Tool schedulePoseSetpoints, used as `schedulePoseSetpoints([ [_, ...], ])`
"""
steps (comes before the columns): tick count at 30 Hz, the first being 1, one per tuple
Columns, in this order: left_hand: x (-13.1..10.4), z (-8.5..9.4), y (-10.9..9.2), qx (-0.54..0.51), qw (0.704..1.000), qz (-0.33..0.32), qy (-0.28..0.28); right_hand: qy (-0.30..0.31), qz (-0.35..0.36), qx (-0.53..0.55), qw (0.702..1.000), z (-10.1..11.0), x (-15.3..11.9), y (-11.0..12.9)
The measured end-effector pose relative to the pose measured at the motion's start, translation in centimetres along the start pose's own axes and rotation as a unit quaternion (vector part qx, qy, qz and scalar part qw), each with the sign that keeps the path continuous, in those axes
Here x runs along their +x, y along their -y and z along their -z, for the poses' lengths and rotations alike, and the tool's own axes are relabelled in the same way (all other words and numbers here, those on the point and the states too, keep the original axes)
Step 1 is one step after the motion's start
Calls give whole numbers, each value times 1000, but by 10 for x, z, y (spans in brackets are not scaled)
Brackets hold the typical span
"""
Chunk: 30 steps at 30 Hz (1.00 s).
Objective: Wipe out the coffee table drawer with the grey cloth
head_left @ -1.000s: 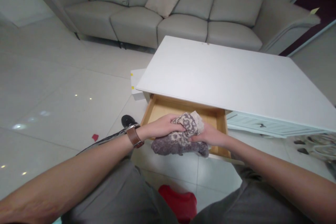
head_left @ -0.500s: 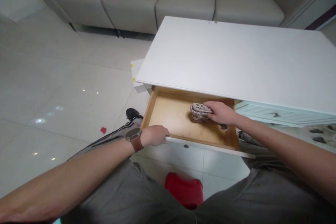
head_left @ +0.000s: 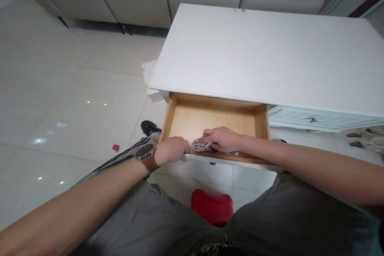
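right hand (head_left: pixel 223 139) dragged sock (head_left: pixel 201 146) to drawer (head_left: pixel 210 118) front, grip clamped; left hand (head_left: pixel 172 150) grips rim.

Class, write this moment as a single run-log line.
left hand: grips drawer front | right hand: presses patterned cloth inside open drawer, near front | white table above

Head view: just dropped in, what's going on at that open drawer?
A seated person works at the pulled-out wooden drawer of a white coffee table. The right hand lies on a patterned grey knit bundle, maybe socks, against the drawer's front edge. The left hand, its wrist wearing a watch, grips the drawer front beside it. The rest of the drawer floor looks bare. A red object sits on the floor between the knees.
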State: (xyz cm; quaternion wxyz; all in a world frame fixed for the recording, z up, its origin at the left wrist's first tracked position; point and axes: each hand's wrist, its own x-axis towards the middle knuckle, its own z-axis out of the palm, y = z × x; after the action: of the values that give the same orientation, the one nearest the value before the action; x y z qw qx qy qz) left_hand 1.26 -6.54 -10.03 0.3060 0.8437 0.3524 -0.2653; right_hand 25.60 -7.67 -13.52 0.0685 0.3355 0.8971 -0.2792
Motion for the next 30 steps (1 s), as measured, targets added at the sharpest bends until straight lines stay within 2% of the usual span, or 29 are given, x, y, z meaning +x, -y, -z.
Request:
schedulePoseSetpoints([
  [6,2,1,2,-13,1000,7,11,54,44,-55,996,-20,24,20],
  [10,2,3,-1,2,1000,20,11,94,28,-56,994,-17,29,20],
  [16,3,6,-3,21,999,15,21,117,18,-69,991,-7,12,11],
  [21,2,5,-2,18,999,18,24,153,-22,-110,982,-3,-12,4],
  [25,3,3,0,13,1000,13,17,116,-25,-134,984,16,-23,-10],
  [28,4,2,1,19,1000,5,15,39,-23,-121,992,31,-21,-17],
  [30,5,2,1,22,1000,2,21,-6,-14,-107,994,33,-15,-14],
])
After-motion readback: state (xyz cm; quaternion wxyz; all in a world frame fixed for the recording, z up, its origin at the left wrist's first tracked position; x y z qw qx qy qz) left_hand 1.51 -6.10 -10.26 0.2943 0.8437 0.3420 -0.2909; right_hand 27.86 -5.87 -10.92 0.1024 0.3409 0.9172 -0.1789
